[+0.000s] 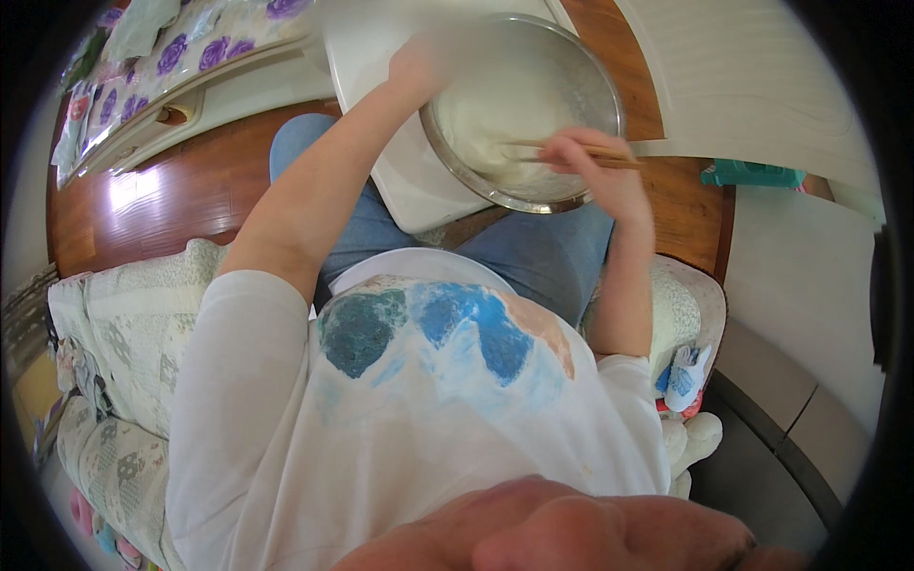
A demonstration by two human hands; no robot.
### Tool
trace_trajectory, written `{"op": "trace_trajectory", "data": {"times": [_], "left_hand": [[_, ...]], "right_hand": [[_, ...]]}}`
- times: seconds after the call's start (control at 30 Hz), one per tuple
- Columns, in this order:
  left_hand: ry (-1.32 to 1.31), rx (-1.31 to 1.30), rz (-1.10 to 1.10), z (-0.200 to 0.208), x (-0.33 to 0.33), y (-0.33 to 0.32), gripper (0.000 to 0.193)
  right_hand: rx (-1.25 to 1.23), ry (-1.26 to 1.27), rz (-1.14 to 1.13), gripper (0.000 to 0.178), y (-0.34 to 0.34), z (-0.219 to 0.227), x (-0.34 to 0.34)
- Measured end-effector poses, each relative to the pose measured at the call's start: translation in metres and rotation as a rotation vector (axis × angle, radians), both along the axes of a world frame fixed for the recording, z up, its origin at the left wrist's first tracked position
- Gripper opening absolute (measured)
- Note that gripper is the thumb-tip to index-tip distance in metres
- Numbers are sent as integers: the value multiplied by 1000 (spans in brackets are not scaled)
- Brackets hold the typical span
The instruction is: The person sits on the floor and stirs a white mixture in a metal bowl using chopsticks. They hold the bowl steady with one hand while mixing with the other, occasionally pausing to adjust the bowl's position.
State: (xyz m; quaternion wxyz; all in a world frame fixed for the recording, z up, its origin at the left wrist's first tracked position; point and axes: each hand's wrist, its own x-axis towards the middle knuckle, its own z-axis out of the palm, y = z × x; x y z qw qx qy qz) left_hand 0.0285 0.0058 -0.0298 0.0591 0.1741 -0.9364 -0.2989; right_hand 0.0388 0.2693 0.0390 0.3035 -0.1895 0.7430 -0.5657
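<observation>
A round steel bowl point(533, 195) with pale batter point(495, 119) inside rests on a white board point(405, 186) across my knees. My left hand point(419, 65) grips the bowl's far left rim. My right hand point(595, 171) is over the bowl's right side, closed on a pair of wooden chopsticks point(533, 147) whose tips reach into the batter. The hand and chopsticks look slightly blurred.
I sit on a quilted sofa point(133, 324) above a wooden floor point(181, 195). A white table point(752, 86) stands to the right, a teal object point(752, 174) beneath its edge. A floral cloth point(190, 48) lies at upper left. Small soft toys point(685, 381) sit beside my right elbow.
</observation>
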Motion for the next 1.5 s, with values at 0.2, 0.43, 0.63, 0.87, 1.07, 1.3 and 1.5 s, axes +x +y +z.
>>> {"op": "trace_trajectory", "data": {"times": [0.2,0.43,0.63,0.87,1.07,1.3,1.5], "left_hand": [[-5,26,-8,6,0,2,45],[-14,9,-2,6,-1,3,45],[40,0,-8,-5,-1,-1,45],[-12,19,3,0,-3,0,45],[8,12,8,4,-1,2,45],[4,26,-15,2,1,0,45],[86,13,-26,5,2,3,46]], "right_hand": [[8,136,-450,17,17,-18,-29],[-125,410,-187,15,-48,-40,-10],[-9,40,-110,16,4,-4,-3],[-119,160,-513,17,-14,-33,-35],[-59,359,-176,17,-52,-37,-4],[29,37,-361,19,23,-6,-14],[-141,171,-639,17,-21,-42,-35]]}}
